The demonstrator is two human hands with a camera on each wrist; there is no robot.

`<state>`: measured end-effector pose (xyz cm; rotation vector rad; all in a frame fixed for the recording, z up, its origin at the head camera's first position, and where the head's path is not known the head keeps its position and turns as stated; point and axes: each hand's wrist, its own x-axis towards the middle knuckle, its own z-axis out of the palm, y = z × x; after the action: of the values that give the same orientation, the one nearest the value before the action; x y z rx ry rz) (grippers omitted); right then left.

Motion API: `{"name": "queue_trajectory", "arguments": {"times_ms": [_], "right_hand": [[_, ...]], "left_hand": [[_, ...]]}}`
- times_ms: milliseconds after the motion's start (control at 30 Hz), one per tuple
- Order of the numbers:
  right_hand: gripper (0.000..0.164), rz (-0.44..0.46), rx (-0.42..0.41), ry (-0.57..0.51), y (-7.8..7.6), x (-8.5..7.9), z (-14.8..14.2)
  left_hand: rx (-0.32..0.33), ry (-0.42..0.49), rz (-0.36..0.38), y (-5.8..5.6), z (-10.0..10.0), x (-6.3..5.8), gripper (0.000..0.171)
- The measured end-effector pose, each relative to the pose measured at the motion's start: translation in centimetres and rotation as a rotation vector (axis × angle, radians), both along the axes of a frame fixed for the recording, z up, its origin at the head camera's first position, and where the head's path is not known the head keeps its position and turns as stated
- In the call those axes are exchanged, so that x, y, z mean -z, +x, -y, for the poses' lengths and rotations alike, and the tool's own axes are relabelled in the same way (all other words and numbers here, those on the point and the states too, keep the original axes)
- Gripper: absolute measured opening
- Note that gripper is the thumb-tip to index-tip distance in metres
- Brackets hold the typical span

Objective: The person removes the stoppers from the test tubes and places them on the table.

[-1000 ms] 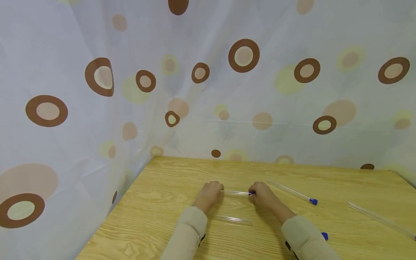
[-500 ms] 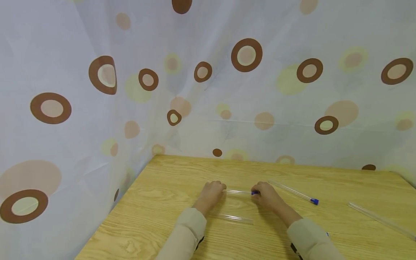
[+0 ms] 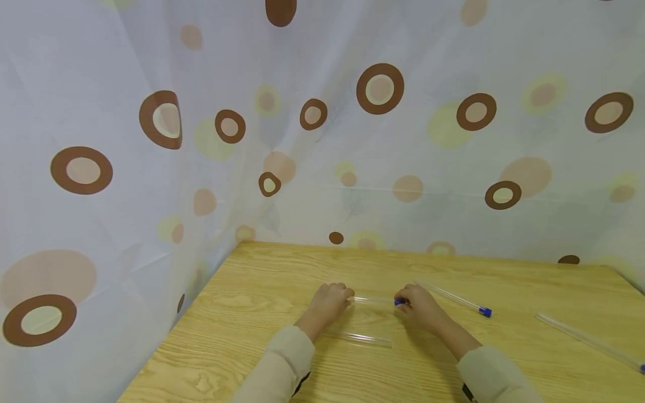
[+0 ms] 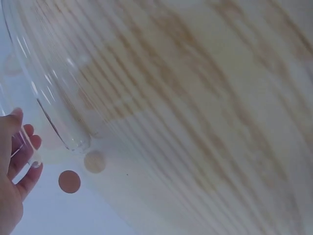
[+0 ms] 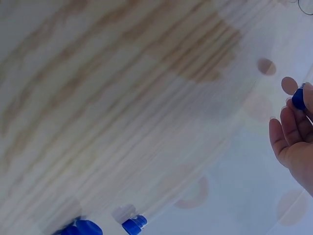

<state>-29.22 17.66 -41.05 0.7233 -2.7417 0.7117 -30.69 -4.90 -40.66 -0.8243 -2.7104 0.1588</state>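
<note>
My left hand (image 3: pixel 328 305) grips the left end of a clear plastic tube (image 3: pixel 373 299) lying crosswise above the wooden table. In the left wrist view the tube's end (image 4: pixel 34 160) shows between thumb and curled fingers. At the other end my right hand (image 3: pixel 422 308) pinches a blue cap (image 3: pixel 399 301) between thumb and index finger. The right wrist view shows this cap (image 5: pixel 299 99) at its edge, the other fingers loosely bent. Nearer me, between the forearms, lies a second clear tube (image 3: pixel 360 338), no cap visible on its right end; its left end is hidden by my left arm.
Right of my right hand lies a clear tube (image 3: pixel 450 296) with a blue cap (image 3: pixel 485 312). Another blue-capped tube (image 3: pixel 584 338) lies farther right. The wooden table (image 3: pixel 272 268) meets a patterned curtain (image 3: pixel 322 212) at its back and left.
Both hands have shifted slightly right with the tube and cap. The right hand's fingers have turned a little around the cap, and more of the cap shows.
</note>
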Motion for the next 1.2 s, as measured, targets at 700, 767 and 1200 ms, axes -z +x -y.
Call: {"name": "queue_trajectory", "arguments": {"times_ms": [700, 767, 1200], "right_hand": [[0.011, -0.006, -0.027, -0.043, 2.2, -0.7, -1.2], [0.011, -0.021, -0.045, -0.040, 2.4, -0.8, -1.4], [0.011, -0.036, -0.088, -0.004, 3.7, -0.6, -2.4]], "left_hand": [[0.209, 0.109, -0.063, 1.2, 0.6, 0.1, 0.018], [0.216, 0.115, -0.057, 1.4, 0.6, 0.1, 0.019], [0.237, 0.094, -0.016, 2.7, 0.0, 0.0, 0.018]]}}
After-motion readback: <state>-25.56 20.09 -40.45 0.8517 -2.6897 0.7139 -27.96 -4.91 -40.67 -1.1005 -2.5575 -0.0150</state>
